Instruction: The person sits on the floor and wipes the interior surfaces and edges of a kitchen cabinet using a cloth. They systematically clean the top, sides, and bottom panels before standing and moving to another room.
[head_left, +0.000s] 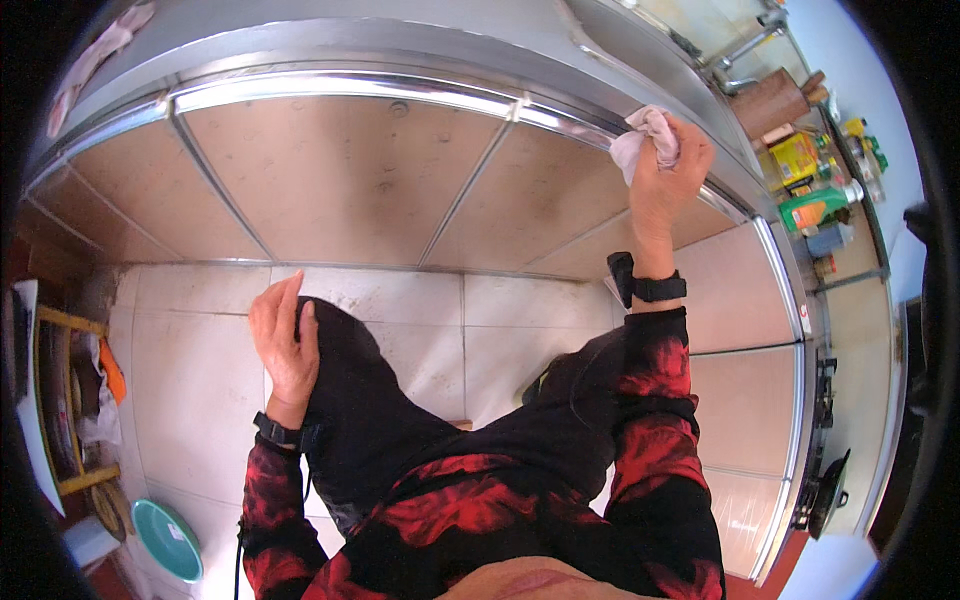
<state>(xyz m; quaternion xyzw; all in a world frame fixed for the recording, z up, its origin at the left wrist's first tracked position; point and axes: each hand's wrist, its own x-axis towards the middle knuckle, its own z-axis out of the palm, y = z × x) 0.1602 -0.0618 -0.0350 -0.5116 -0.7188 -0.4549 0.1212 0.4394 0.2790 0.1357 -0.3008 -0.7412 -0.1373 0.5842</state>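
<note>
My right hand (669, 169) grips a crumpled pale pink cloth (634, 146) against the metal edge trim (570, 127) of the counter, near its right corner. Below that trim are the brown cabinet doors (337, 172), with small marks on their surface. My left hand (285, 345) is empty, its fingers apart, beside my left knee above the tiled floor. Both wrists wear black straps. The fingertips of my right hand are partly hidden by the cloth.
A metal sink (637, 45) with a faucet (742, 56) lies beyond the counter edge. Bottles, including a green one (817, 208), stand at the right, with a gas stove (823, 390) nearer me. A teal basin (166, 540) and a yellow-framed rack (71, 322) are at the left.
</note>
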